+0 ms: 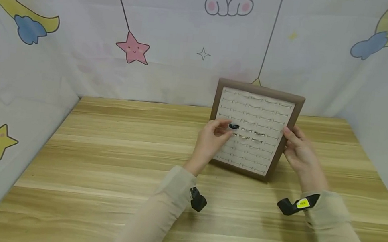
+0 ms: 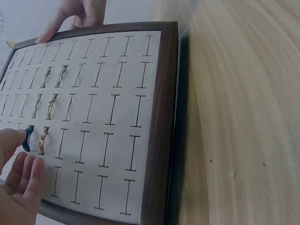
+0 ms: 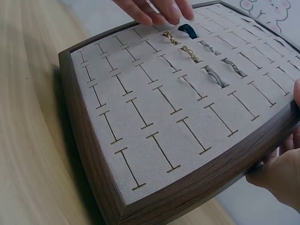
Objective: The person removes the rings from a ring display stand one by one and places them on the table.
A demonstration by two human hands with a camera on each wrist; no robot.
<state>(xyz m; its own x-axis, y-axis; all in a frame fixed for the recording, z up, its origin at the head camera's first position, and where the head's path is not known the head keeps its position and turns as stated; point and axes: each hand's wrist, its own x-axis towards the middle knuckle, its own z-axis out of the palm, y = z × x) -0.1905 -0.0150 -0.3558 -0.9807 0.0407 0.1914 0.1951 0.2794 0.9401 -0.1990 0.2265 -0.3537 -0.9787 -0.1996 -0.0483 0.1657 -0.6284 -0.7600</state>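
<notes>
Tilted up from the table, a wood-framed ring display board (image 1: 241, 159) has rows of slits in a pale lining. My left hand (image 1: 213, 137) is at its middle left, thumb and fingertips pinching around a dark blue ring (image 1: 234, 126) in a slit. Close by sit two gold rings, one beside the blue one (image 2: 43, 140) and one further up (image 3: 189, 54), plus silver rings (image 3: 215, 76). My right hand (image 1: 299, 152) grips the right edge of the frame, thumb at the front and fingers behind.
The board's lower edge stands near the back of the wooden table (image 1: 101, 166). Behind it and at both sides hangs a white cloth (image 1: 170, 73) printed with stars and moons. A small black camera is strapped to each wrist.
</notes>
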